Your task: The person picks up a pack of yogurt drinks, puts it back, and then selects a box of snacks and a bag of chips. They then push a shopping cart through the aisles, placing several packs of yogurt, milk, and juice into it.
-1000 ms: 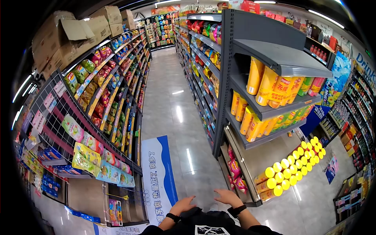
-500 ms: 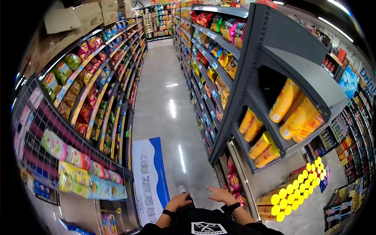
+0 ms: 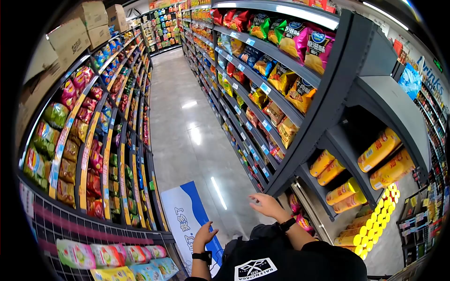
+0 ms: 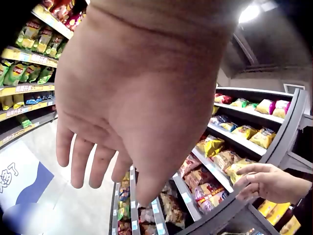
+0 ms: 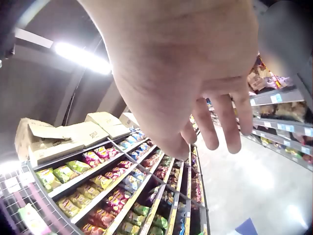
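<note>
Both hands hang in front of the body over the aisle floor, holding nothing. My left hand is low in the head view, above a blue and white floor banner; its palm and loosely extended fingers fill the left wrist view. My right hand reaches forward nearer the right shelf's end, fingers relaxed. In the right wrist view its fingers hang down with nothing between them. Bags of chips line the right shelf beyond that hand. Yellow chip canisters lie tilted in view on the end shelf.
More snack bags fill the left shelves, with cardboard boxes on top. A wire rack with hanging pouches stands at the lower left. Yellow-lidded canisters stand at the lower right. The grey aisle floor runs ahead between the shelves.
The view has moved forward and turned toward the right shelf, which looks larger. The hands have spread apart, the right one higher in view. Both remain without anything in them.
</note>
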A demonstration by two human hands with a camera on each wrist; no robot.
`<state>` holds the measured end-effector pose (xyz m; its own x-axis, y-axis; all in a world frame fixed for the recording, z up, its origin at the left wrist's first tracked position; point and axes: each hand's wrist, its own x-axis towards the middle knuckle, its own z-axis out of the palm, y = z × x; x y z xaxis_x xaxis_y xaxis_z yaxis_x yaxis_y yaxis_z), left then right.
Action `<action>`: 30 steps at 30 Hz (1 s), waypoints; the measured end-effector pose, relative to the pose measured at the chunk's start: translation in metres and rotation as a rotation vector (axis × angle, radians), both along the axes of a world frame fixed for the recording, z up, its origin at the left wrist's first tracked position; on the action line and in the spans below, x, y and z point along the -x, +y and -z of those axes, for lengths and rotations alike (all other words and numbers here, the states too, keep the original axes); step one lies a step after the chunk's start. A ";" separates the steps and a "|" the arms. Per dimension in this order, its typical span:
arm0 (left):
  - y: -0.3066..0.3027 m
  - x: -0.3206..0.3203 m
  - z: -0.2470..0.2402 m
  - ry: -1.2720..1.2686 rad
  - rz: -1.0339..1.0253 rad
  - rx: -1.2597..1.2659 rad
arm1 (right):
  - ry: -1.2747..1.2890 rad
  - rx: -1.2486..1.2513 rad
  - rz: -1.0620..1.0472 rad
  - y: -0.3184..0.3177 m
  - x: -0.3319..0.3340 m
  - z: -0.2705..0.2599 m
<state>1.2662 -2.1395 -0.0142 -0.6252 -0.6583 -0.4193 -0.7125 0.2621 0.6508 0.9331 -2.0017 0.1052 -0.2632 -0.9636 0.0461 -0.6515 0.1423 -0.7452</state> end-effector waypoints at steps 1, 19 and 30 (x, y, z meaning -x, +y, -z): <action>-0.011 0.005 0.001 0.001 0.005 0.004 | -0.014 0.035 0.047 -0.013 0.009 -0.003; -0.242 0.295 -0.040 0.351 0.399 0.260 | 0.025 0.615 0.545 -0.209 0.187 -0.068; -0.232 0.543 -0.284 1.072 0.745 0.311 | 0.081 0.994 1.118 -0.198 0.225 -0.112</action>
